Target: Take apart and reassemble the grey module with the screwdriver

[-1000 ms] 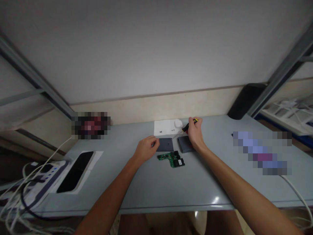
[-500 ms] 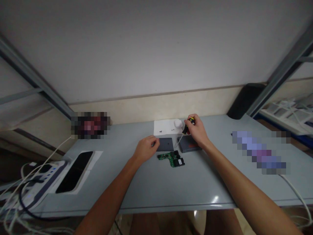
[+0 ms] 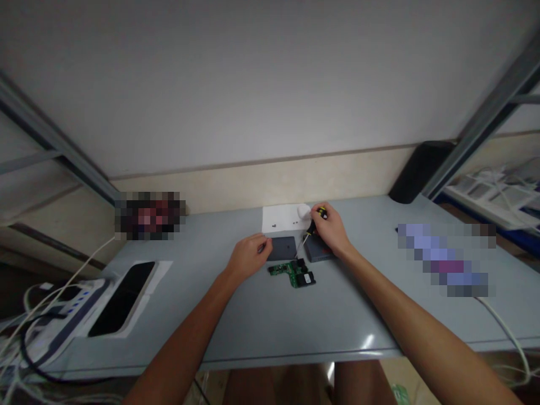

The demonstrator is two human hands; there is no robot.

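My right hand (image 3: 332, 229) grips a screwdriver by its black and yellow handle (image 3: 311, 228). The thin shaft slants down to the left, its tip by the right edge of a flat dark grey panel (image 3: 283, 248). At that panel's left end, my left hand (image 3: 248, 256) is closed in a pinch; a small dark bit shows at the fingertips, too small to name. A green circuit board (image 3: 292, 273) with black parts lies just in front of the panel. Beneath my right hand sits a dark grey case (image 3: 317, 249), partly hidden by the hand.
Behind the panel, a white paper (image 3: 276, 219) carries a few tiny dark screws (image 3: 274, 225) and a rounded white object (image 3: 304, 212). A phone (image 3: 124, 298) and a power strip (image 3: 63, 329) with cables lie left. A black cylinder (image 3: 415, 174) stands back right.
My right hand has shifted slightly left and down, bringing the screwdriver tip closer to the panel's right edge. My left hand keeps its pinch at the panel. The whole view has shifted a little.
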